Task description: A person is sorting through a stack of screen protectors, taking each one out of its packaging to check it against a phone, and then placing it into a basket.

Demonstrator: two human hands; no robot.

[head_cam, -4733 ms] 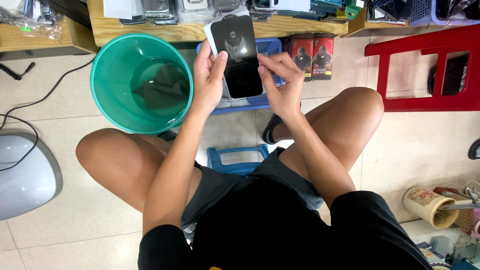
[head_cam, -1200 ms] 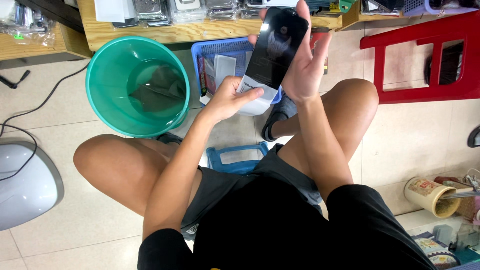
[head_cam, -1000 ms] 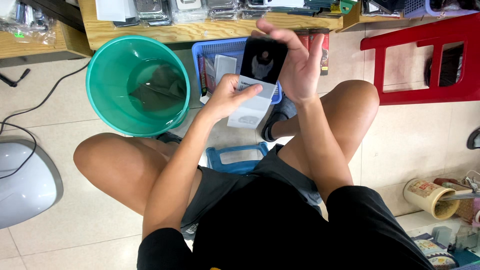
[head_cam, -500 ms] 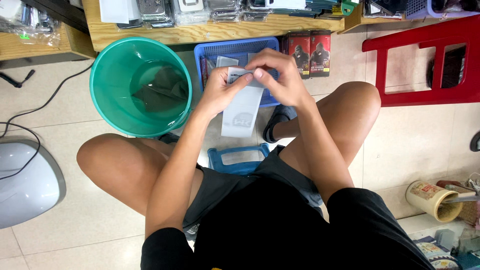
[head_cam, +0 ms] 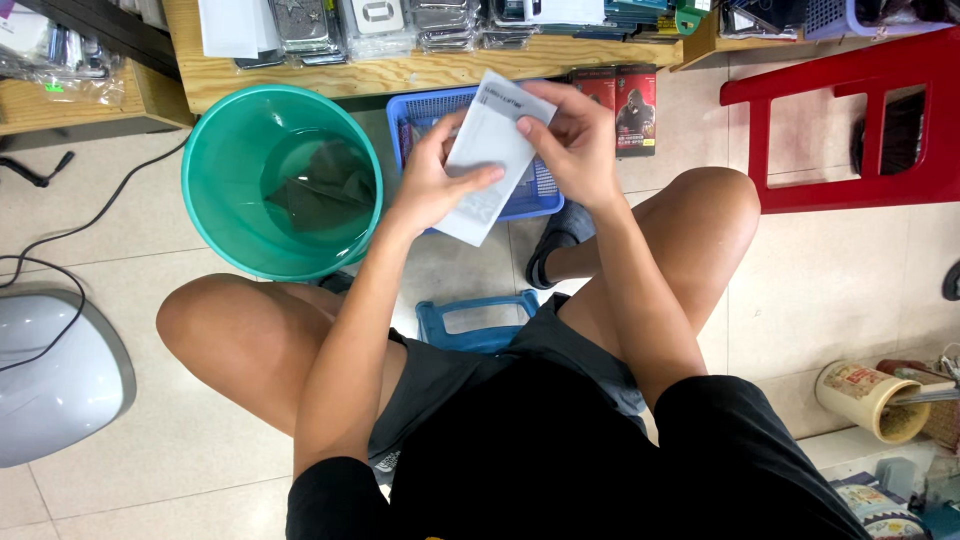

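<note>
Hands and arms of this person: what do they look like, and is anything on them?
Both arms are bare up to short black sleeves. The left hand and right hand wear no gloves. No watch, ring or bracelet shows on either.

A white packet (head_cam: 487, 160) with small dark print at its far end is held over a blue mesh basket (head_cam: 420, 115), beside a teal-green bucket (head_cam: 280, 180) on the left. To the right stands a red chair (head_cam: 850, 90); near the person is a blue stool (head_cam: 480, 320), on pale beige floor tiles (head_cam: 850, 280). The person wears a black shirt (head_cam: 570, 470) and dark grey shorts (head_cam: 450, 370).
</note>
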